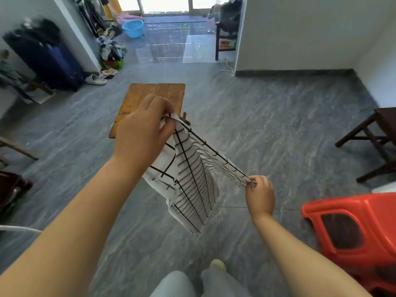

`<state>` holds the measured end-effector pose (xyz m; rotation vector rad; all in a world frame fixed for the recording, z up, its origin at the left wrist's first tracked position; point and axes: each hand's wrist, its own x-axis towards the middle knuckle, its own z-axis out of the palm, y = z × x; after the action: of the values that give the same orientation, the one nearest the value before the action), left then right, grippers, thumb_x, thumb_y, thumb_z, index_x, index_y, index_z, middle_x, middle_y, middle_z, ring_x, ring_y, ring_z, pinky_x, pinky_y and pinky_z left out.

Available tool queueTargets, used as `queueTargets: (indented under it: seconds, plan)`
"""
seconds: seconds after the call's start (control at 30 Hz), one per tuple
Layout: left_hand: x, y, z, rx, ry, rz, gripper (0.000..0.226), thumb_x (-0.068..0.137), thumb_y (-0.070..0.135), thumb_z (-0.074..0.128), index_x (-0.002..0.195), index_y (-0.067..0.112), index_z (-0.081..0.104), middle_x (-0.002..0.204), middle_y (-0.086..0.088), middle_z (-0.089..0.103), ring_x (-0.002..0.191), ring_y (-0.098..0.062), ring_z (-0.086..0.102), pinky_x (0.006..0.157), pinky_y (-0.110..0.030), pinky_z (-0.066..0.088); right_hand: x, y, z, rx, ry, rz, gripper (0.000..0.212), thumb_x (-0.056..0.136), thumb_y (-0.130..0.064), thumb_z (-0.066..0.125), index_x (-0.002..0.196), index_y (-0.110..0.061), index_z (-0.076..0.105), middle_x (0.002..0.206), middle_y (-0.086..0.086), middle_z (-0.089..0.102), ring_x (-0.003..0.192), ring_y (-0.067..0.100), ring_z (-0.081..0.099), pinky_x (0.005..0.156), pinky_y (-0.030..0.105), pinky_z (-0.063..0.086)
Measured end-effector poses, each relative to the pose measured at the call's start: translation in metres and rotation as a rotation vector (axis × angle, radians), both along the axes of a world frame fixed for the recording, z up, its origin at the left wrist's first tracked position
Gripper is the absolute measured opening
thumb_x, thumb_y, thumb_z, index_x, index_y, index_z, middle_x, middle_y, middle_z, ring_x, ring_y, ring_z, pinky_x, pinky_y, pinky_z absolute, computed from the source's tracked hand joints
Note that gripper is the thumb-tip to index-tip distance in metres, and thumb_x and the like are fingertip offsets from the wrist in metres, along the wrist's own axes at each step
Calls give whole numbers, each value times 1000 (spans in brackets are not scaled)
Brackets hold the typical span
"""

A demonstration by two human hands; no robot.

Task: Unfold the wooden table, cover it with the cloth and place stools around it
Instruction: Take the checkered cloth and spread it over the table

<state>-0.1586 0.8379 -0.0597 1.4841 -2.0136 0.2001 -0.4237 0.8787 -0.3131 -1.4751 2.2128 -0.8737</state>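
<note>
Finds the brown wooden table [154, 93] apparently unfolded and bare on the grey floor [278, 125], notes the white black-gridded cloth [188, 183] held short of it with fingers of left hand [143, 133] and right hand [260, 197] clamped on its edge, and judges covering and placing of the red plastic stool [353, 228] outstanding.

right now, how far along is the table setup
Done, it seems: the wooden table stands unfolded, its visible top bare. In hand: the left hand and right hand pinch the checked cloth, held up between them and partly bunched, not on the table. Left: spread the cloth over the table, then bring over the red stool and dark wooden stool, both off to the right.
</note>
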Motion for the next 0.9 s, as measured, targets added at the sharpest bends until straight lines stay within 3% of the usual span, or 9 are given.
queueTargets:
  seconds: [0.2,0.43,0.73,0.9]
  plan:
    - [31,-24,-2,5,-42,64,8,86,13,60,93,10,60,90,-2,60,65,-8,41,48,-18,25,15,-48,-9,72,82,94,10,90,-16,57,88,-13,66,96,6,64,93,29,54,78,37,40]
    - [103,-76,-25,65,-57,95,7,88,15,60,90,9,59,90,-5,61,60,-27,56,45,-33,40,29,-110,12,-15,70,86,22,99,-22,46,86,-10,60,87,4,61,85,26,53,67,33,36]
    - [176,-157,-67,181,-60,4,9,84,10,66,88,9,58,87,-4,62,54,-26,57,42,-25,32,39,-184,69,-143,167,45,22,100,-25,43,97,-13,61,97,3,61,94,24,53,73,34,41]
    - [170,-202,-78,244,-51,-109,12,85,18,64,89,11,55,86,-3,57,56,-25,56,43,-31,39,50,-211,94,-197,234,45,20,99,-23,44,99,-14,62,100,3,63,96,23,54,77,38,44]
